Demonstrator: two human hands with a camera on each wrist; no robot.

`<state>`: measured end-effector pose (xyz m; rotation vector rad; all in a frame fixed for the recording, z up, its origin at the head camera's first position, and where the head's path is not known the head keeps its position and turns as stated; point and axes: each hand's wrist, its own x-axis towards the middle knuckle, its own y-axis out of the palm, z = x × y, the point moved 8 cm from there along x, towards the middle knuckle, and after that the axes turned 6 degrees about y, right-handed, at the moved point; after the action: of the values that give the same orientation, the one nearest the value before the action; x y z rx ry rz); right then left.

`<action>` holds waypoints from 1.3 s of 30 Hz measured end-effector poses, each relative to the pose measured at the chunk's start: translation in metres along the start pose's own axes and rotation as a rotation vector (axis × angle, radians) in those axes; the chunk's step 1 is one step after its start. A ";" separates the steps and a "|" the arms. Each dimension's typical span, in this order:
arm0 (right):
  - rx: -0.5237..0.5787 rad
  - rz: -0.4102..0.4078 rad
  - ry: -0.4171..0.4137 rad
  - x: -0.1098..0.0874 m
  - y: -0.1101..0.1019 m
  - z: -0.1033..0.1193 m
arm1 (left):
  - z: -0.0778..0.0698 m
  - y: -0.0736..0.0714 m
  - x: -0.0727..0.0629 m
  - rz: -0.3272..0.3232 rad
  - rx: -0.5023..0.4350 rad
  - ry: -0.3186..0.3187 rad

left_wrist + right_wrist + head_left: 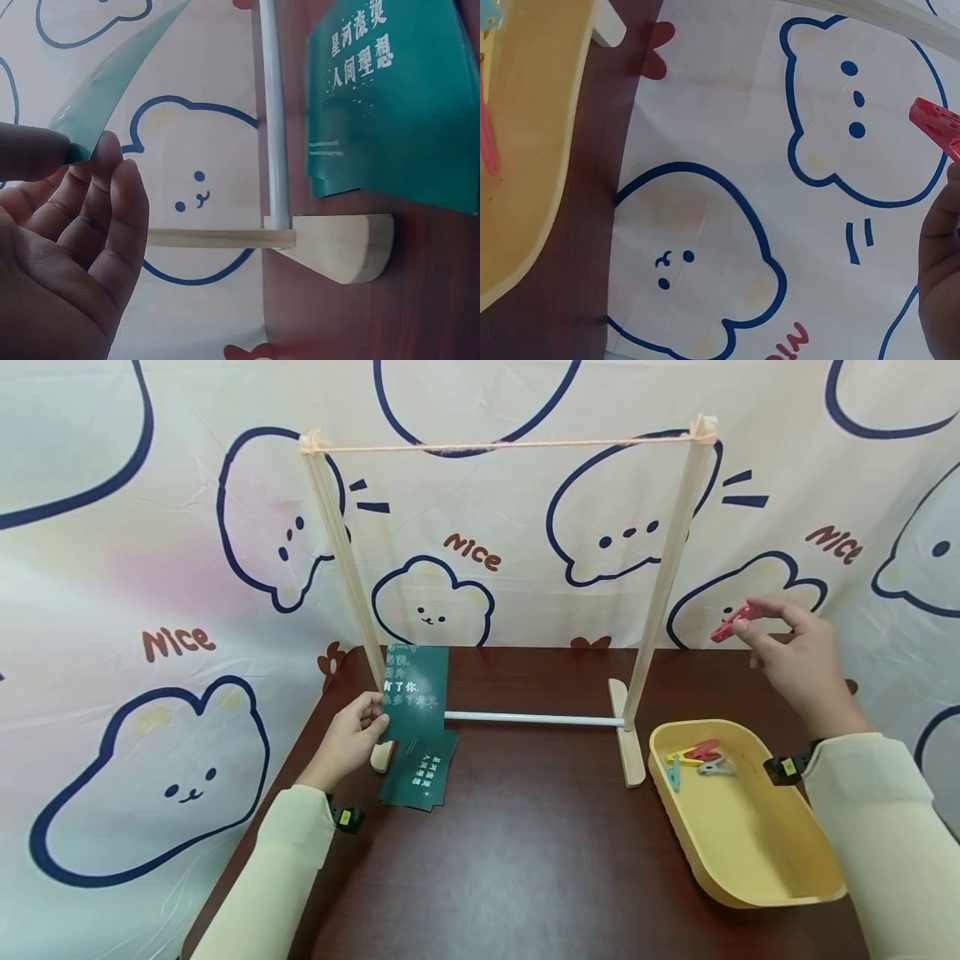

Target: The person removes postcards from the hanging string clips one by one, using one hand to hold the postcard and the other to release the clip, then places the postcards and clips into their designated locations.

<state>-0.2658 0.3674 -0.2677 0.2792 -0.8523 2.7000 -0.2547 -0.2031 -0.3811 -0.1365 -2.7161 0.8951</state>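
My left hand pinches a dark green card with pale lettering by its left edge, between thumb and fingers. In the left wrist view that card is seen nearly edge-on and bends. Below it several more green cards lie overlapped on the table, by the frame's left foot. My right hand is raised over the far end of the yellow basket and pinches a red clothespin. The same clothespin shows at the right edge of the right wrist view.
A wooden frame with a string tied between its two posts stands at the back. A white bar joins the posts low down. The yellow basket at right holds several clothespins. Behind hangs a printed cloth.
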 end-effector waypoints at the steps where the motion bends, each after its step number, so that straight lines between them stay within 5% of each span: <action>1: 0.001 -0.001 0.001 -0.001 0.000 -0.002 | 0.002 0.000 -0.001 -0.002 -0.002 -0.006; 18: -0.034 -0.006 0.082 -0.015 0.004 -0.036 | 0.018 0.007 -0.025 0.001 -0.036 -0.043; 39: -0.139 0.040 0.118 -0.028 0.010 -0.057 | 0.032 0.016 -0.043 0.120 0.016 -0.096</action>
<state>-0.2489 0.3868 -0.3266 0.0730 -1.0135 2.6469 -0.2231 -0.2157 -0.4248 -0.2629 -2.8139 0.9798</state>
